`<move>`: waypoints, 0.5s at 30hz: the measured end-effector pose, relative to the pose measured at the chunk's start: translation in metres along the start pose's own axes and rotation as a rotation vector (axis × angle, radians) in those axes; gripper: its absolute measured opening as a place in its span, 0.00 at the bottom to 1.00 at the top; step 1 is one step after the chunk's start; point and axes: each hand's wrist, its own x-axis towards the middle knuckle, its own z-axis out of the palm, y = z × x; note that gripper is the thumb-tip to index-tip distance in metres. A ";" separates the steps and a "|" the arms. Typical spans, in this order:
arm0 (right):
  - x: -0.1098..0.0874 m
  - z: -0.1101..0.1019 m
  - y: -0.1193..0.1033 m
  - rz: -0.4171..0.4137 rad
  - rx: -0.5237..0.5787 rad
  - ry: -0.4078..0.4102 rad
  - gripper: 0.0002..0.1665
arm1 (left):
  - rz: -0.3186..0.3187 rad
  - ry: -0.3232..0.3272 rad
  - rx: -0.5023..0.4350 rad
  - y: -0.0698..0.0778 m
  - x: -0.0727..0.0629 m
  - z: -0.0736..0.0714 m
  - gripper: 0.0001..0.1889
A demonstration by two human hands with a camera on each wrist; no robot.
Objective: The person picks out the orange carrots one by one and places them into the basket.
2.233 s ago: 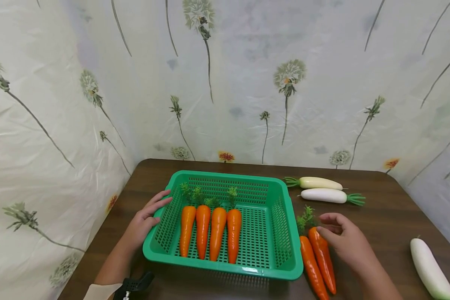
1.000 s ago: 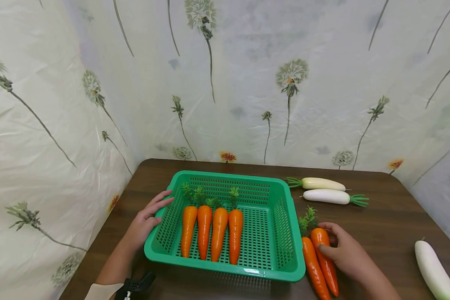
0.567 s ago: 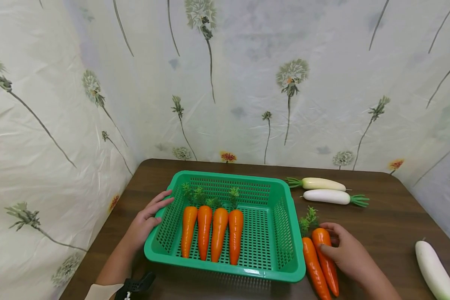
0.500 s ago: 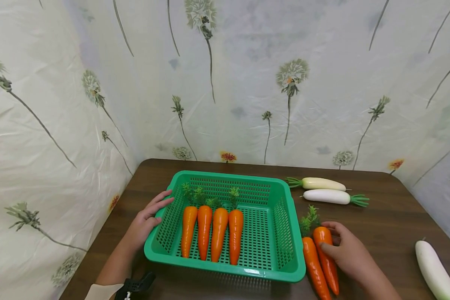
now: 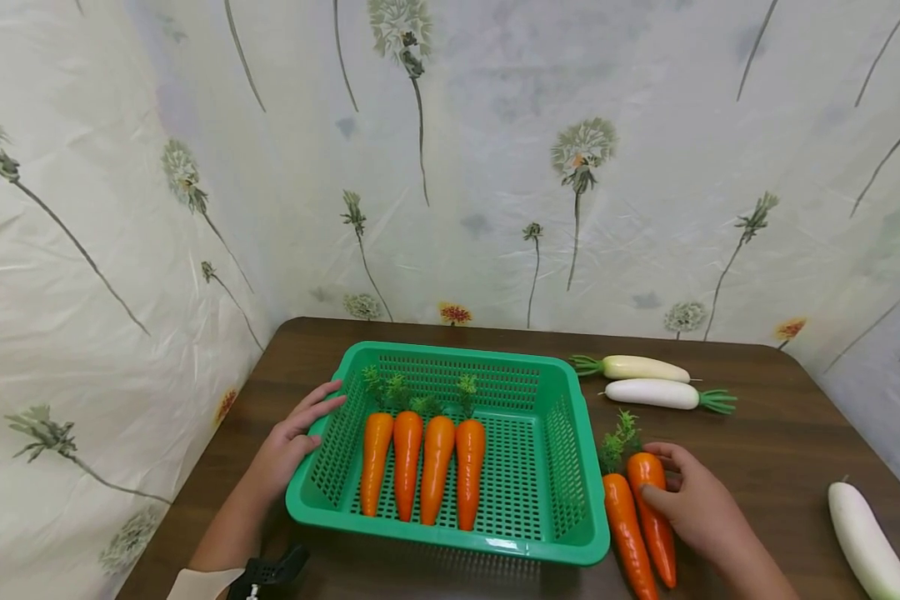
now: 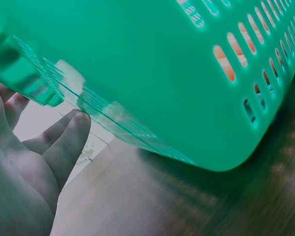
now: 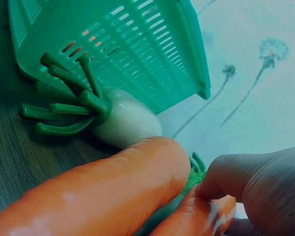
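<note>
A green plastic basket holds several orange carrots with leafy green tops, lying side by side. My left hand rests at its left rim with fingers extended; in the left wrist view, fingertips touch the basket's rim from outside. Right of the basket, two carrots lie next to each other on the table. My right hand holds the right one, a carrot, near its top between thumb and fingers. The other carrot lies between it and the basket and fills the right wrist view's foreground.
Two white radishes with green stalks, a yellowish one and a whiter one, lie at the back right. Another white radish is at the table's right. In the right wrist view, a green-stalked radish lies near the basket.
My right hand has closed around the right carrot's upper part, and that carrot's top has shifted slightly right and away. The left hand and basket have stayed in place.
</note>
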 end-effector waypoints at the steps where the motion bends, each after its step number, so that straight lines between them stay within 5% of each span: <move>1: 0.000 0.000 0.000 0.001 0.001 0.001 0.41 | 0.001 0.000 0.000 0.000 0.000 0.000 0.30; 15: -0.002 0.000 -0.005 0.011 0.013 0.017 0.43 | -0.013 -0.004 -0.024 0.000 -0.001 -0.001 0.30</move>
